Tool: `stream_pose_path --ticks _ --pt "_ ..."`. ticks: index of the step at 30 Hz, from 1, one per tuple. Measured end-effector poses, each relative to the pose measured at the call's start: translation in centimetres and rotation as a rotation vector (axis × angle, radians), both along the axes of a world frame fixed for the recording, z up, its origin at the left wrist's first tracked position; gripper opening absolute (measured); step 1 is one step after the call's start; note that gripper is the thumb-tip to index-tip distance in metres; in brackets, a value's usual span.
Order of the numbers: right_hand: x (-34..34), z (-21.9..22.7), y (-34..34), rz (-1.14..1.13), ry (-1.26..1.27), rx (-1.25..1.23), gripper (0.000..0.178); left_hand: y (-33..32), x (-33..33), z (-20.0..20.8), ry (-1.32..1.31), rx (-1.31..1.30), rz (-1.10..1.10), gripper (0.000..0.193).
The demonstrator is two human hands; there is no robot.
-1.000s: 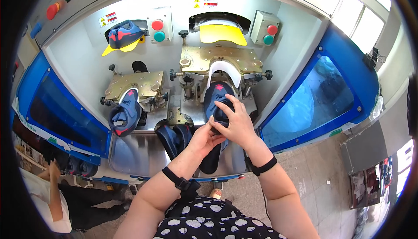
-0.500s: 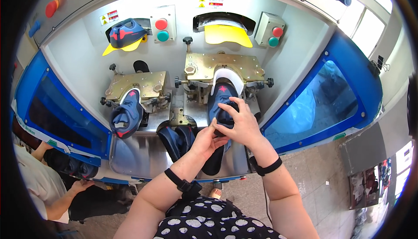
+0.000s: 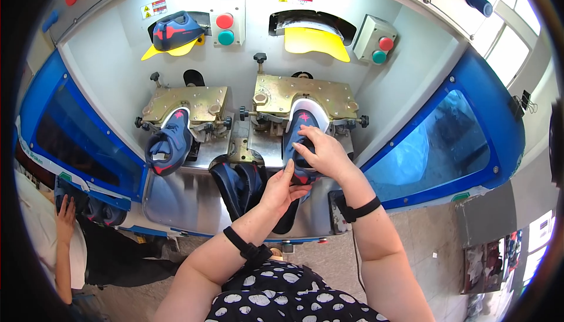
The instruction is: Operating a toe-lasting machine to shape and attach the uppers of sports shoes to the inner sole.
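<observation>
A navy shoe upper (image 3: 291,137) with a red toe mark sits toe-first in the white cradle (image 3: 316,110) of the right-hand brass clamp (image 3: 294,91). My right hand (image 3: 324,156) comes over it from the right, thumb and fingers bent at its lacing and collar. Around its heel and near side, my left hand (image 3: 279,191) is closed with the thumb up along the edge. The heel is partly covered by my hands. Another navy shoe (image 3: 169,146) rests in the left-hand clamp (image 3: 187,102), with neither hand on it.
More dark uppers (image 3: 238,184) lie on the metal shelf (image 3: 176,204) left of my hands. A navy upper (image 3: 176,30) sits on the left yellow-edged former; a bare yellow flap (image 3: 317,43) is at right. Button boxes (image 3: 228,21) flank them. At left, a co-worker's hand (image 3: 66,216) touches shoes.
My right hand has lowered its fingers closer onto the shoe, and the red heel now shows between my hands. The co-worker's hand has moved up onto a shoe. The view has shifted slightly.
</observation>
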State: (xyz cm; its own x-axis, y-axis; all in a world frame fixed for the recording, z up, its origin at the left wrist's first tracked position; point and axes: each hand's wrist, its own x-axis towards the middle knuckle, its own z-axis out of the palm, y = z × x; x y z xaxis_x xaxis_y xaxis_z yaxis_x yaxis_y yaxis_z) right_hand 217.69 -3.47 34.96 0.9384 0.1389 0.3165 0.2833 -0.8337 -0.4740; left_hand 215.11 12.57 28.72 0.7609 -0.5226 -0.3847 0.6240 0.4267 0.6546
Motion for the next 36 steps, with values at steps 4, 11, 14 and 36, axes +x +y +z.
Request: stream_pose_path --ticks 4,11,14,36 --pt "-0.1 0.3 -0.1 -0.008 0.025 -0.001 0.047 -0.1 -0.1 -0.8 -0.004 0.003 -0.007 0.051" --pt "-0.5 -0.4 -0.1 -0.037 -0.065 -0.037 0.042 0.8 0.0 -0.7 -0.023 0.064 -0.046 0.054" --pt "-0.4 -0.4 -0.6 -0.023 -0.04 -0.004 0.041 0.6 -0.1 0.0 -0.024 0.114 -0.062 0.055" --pt "-17.0 -13.9 1.8 -0.419 -0.043 0.334 0.012 20.0 -1.5 -4.2 0.044 0.201 -0.327 0.034"
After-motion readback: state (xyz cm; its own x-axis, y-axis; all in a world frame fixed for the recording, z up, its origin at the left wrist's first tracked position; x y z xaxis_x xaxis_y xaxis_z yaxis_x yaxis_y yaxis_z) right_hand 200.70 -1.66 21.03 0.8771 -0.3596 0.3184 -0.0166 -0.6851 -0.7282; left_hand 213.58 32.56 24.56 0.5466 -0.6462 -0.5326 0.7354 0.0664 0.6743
